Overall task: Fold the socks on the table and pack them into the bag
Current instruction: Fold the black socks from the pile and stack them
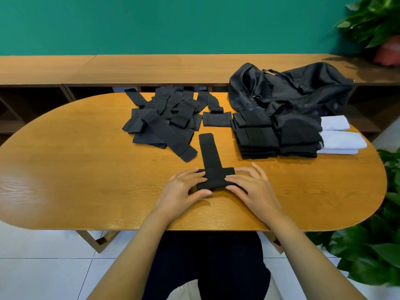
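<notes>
Your left hand and right hand press flat on the soft, light sock; grasp its folded near end.

Black sock lying in a T near the front of the surface, near end folded crosswise, loose dark socks heaped behind, folded black stacks and white socks at right, slumped black bag beyond them
</notes>
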